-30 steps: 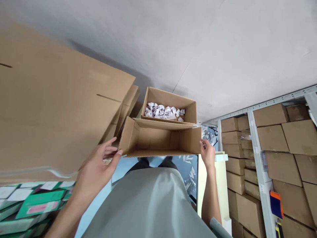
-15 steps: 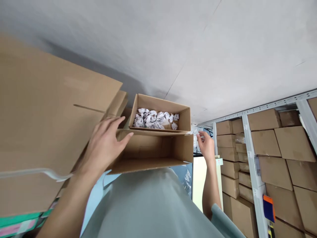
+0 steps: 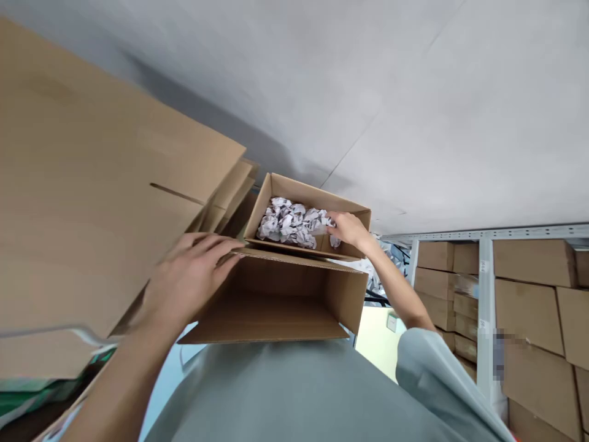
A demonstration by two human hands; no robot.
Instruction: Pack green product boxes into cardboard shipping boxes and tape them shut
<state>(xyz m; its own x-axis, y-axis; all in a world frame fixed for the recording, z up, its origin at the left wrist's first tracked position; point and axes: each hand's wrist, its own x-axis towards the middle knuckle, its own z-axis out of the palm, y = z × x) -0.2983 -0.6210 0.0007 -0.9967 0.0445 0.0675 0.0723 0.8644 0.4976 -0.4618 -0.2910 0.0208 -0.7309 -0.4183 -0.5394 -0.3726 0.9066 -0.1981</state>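
Head view: left hand (image 3: 193, 276) had its grip closed over the upper rim of a long, open brown cardboard box (image 3: 276, 316), thumb on the inner side, probably to steady it just in front of the grey-green garment (image 3: 276, 387). Right hand (image 3: 350, 231) was inside a second open brown cardboard box (image 3: 322, 201), fingertips at the crumpled white paper (image 3: 289, 222); couldn't tell if that grip had a piece. Second box sat just beyond the first, presumably for easy reach. Large flat brown cardboard sheets (image 3: 92, 184) stood at left, likely unfolded to save room.
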